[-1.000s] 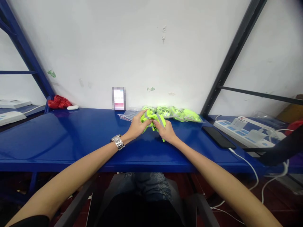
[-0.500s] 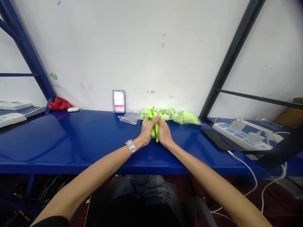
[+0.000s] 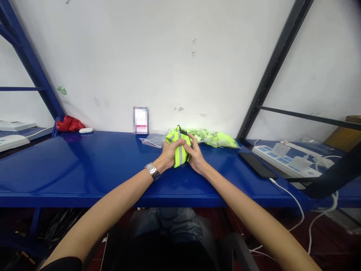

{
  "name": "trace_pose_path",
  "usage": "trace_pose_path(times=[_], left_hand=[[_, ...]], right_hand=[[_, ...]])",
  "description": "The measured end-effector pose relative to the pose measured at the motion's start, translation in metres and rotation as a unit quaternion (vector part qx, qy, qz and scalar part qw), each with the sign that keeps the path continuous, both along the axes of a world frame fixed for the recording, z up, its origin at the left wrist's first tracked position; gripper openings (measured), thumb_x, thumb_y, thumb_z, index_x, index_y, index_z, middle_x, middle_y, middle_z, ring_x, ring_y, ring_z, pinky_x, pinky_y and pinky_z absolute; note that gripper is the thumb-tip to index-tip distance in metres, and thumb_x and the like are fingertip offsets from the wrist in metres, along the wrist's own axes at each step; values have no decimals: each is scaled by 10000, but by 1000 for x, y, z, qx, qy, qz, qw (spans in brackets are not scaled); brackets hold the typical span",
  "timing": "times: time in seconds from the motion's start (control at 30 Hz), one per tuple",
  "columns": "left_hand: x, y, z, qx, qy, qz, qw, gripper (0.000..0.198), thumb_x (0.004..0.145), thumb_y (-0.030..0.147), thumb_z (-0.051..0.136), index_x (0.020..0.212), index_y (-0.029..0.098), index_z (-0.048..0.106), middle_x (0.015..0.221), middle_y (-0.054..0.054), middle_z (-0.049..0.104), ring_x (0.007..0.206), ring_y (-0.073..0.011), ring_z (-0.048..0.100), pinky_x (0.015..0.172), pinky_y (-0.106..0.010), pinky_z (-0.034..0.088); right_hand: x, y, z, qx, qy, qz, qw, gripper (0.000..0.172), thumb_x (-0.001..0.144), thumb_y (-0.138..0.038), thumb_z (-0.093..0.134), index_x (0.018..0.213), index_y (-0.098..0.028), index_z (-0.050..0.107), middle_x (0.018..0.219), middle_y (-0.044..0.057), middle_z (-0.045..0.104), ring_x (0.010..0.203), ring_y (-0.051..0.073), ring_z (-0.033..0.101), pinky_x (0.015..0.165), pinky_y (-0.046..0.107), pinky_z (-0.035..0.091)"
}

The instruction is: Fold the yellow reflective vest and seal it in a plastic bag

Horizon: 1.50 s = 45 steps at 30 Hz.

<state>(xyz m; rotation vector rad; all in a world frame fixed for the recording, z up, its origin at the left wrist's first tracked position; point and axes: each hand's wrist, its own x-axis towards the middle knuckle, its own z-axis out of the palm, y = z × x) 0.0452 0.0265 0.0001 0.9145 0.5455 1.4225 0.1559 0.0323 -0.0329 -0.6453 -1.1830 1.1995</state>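
My left hand and right hand hold a fluorescent-yellow, grey-striped fabric bundle over the glossy blue table, fingers gripping both sides. Behind it, I register clear plastic bags of yellow fabric, then an upright rectangular screen, its display pixelated and illegible.

Blue table, glossy top, back edge along wall. Far left corner: crumpled red bag, white case just beside. Farther right, lit screen upright near wall, its content blurred. Next to it, clear bags lying flat. Then yellow packs in row along back edge. Right end: black phone flat, aslant, white cable plugged into near end, trailing over front edge.
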Motion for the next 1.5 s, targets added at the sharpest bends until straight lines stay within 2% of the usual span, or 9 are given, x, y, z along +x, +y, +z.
trace_pose_path(times=[0.23, 0.47, 0.77, 1.0, 1.17, 1.33, 1.4, 1.43, 1.5], left_hand=[[-5, 2, 6, -7, 33, -54, 998, 392, 564, 282, 766, 893, 144, 604, 763, -51, 709, 729, -232, 697, 733, -368, 566], [-9, 18, -7, 161, 171, 41, 971, 401, 754, 453, 730, 992, 139, 655, 911, -66, 727, 895, -234, 687, 821, -351, 543], [-25, 18, -1, 187, 185, -119, 957, 458, 771, 452, 766, 1092, 135, 682, 1096, -116, 709, 1033, -249, 659, 965, -392, 489], [-22, 25, -16, 181, 198, 4, 963, 482, 702, 496, 790, 975, 120, 660, 944, -83, 707, 865, -201, 655, 819, -338, 520], [-23, 21, -14, 197, 229, 14, 953, 455, 725, 514, 762, 955, 137, 654, 910, -69, 700, 810, -184, 640, 788, -323, 517], [-54, 40, 3, 289, 423, -17, 859, 487, 846, 619, 574, 984, 171, 705, 988, -105, 704, 889, -230, 633, 812, -332, 494], [-79, 57, 12, 303, 491, 58, 815, 529, 936, 597, 405, 1072, 175, 694, 1087, -131, 684, 938, -241, 626, 851, -349, 473], [-94, 66, 17, 316, 547, 89, 770, 509, 967, 533, 360, 1136, 167, 671, 1137, -145, 667, 1007, -253, 609, 896, -360, 449], [-125, 81, 23, 327, 696, 109, 630, 418, 957, 407, 396, 1132, 139, 665, 1130, -168, 663, 1055, -275, 582, 927, -377, 412]], right_hand=[[-4, -14, 11, -35, 33, 105, 993, 511, 682, -468, 806, 1087, -204, 641, 1013, 60, 742, 962, 264, 695, 844, 378, 570], [1, -14, 18, -8, 21, 19, 1000, 501, 580, -459, 862, 958, -190, 670, 946, 71, 757, 905, 272, 712, 779, 373, 586], [24, -6, 16, 50, -72, -31, 996, 471, 568, -419, 874, 929, -164, 712, 935, 73, 754, 830, 236, 704, 785, 369, 562], [17, -9, 15, 31, -99, 1, 995, 562, 510, -373, 898, 993, -166, 697, 943, 56, 746, 821, 208, 686, 763, 333, 552], [14, -12, 16, 13, -82, -18, 996, 529, 492, -356, 904, 945, -167, 706, 912, 59, 751, 794, 218, 696, 763, 357, 561], [22, -12, 18, -11, -63, -54, 996, 481, 465, -353, 902, 864, -169, 705, 891, 79, 761, 796, 263, 712, 748, 399, 582], [25, -11, 18, -22, -56, -71, 996, 456, 468, -344, 898, 843, -169, 707, 885, 85, 763, 791, 271, 714, 747, 410, 589], [26, -10, 19, -25, -53, -76, 995, 441, 473, -340, 895, 834, -170, 708, 878, 86, 763, 785, 272, 715, 741, 413, 591], [27, -10, 19, -27, -48, -73, 996, 424, 479, -339, 891, 823, -173, 707, 865, 83, 763, 772, 270, 714, 730, 413, 594]])
